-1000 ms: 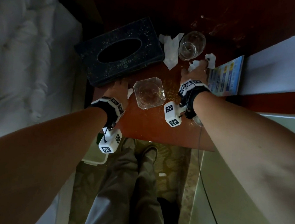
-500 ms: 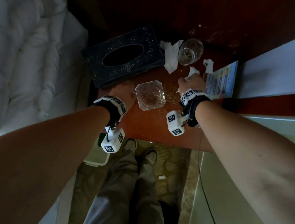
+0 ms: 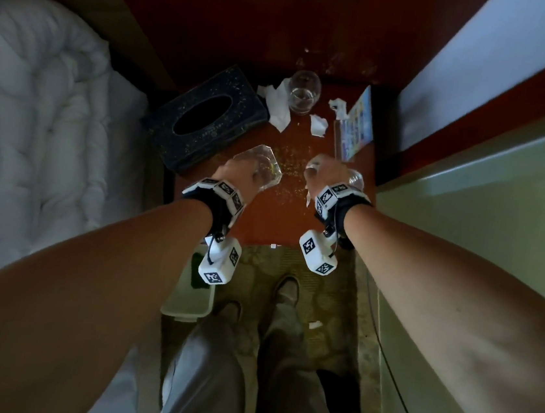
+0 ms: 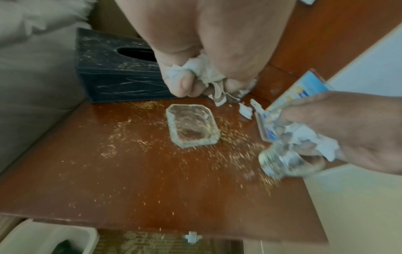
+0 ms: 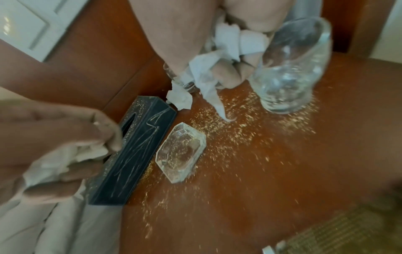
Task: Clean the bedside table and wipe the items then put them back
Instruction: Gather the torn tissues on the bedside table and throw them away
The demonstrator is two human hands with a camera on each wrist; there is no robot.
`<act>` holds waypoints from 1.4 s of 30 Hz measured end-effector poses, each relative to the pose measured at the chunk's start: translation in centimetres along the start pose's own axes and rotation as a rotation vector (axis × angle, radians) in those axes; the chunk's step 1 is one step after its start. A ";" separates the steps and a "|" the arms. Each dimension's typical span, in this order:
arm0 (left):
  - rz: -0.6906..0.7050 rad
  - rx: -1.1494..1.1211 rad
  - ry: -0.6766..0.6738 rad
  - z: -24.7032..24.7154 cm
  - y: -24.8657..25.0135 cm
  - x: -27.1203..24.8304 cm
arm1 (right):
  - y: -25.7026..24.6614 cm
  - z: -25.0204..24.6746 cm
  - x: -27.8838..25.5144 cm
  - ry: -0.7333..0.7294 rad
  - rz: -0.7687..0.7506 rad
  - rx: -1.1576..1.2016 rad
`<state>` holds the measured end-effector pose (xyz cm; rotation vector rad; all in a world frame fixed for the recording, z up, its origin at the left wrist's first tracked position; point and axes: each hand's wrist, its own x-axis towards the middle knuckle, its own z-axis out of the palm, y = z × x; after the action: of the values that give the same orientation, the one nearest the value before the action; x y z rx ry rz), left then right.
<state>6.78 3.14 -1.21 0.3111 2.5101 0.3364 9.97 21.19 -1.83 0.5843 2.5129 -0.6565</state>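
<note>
Both our hands have pulled back toward the near edge of the crumb-strewn bedside table (image 4: 108, 180): our right hand (image 3: 327, 175) now grips a tilted drinking glass (image 5: 291, 68) along with a crumpled tissue (image 5: 234, 41). Our left hand (image 3: 237, 173), fingers curled round a tissue wad (image 4: 195, 68), hovers over the glass ashtray (image 4: 192, 126), tissue box (image 4: 113, 68) just beyond.

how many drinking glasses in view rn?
2. One glass stands at the table's back edge, beside the loose tissue. The other glass is in the right hand, along with a wad of tissue. The faceted glass dish is not counted.
</note>
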 end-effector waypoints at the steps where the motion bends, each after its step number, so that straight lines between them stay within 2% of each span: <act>1: 0.024 0.022 -0.001 0.2 0.6 -0.4 | 0.3 0.2 -0.6 0.007 0.003 -0.016; 5: 0.096 0.124 -0.075 1.7 2.6 -1.7 | 1.8 2.3 -3.5 -0.029 0.056 0.165; 7: 0.191 0.175 -0.139 2.9 3.5 -2.6 | 3.1 3.4 -5.7 0.000 0.098 0.233; 13: 0.465 0.279 -0.237 7.1 5.6 -7.0 | 7.8 6.7 -13.5 0.076 0.242 0.280; 21: 0.683 0.486 -0.436 15.4 10.0 -14.7 | 15.4 12.7 -26.1 0.118 0.507 0.401; 26: 0.740 0.556 -0.539 22.0 12.2 -19.5 | 20.8 18.3 -32.5 0.136 0.662 0.530; 30: 0.776 0.614 -0.571 27.2 13.2 -24.3 | 24.3 23.5 -37.7 0.114 0.765 0.597; 34: 0.804 0.648 -0.611 32.8 14.4 -29.3 | 27.8 28.3 -43.7 0.131 0.812 0.640; 38: 0.818 0.665 -0.673 39.8 15.0 -34.6 | 32.2 33.8 -48.7 0.152 0.870 0.707; 42: 0.856 0.693 -0.693 47.9 15.4 -38.4 | 37.2 40.6 -51.6 0.189 0.965 0.806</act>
<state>67.55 14.53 -14.83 1.4909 1.6079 -0.3096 83.33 14.50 -18.04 2.0111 1.6556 -1.1919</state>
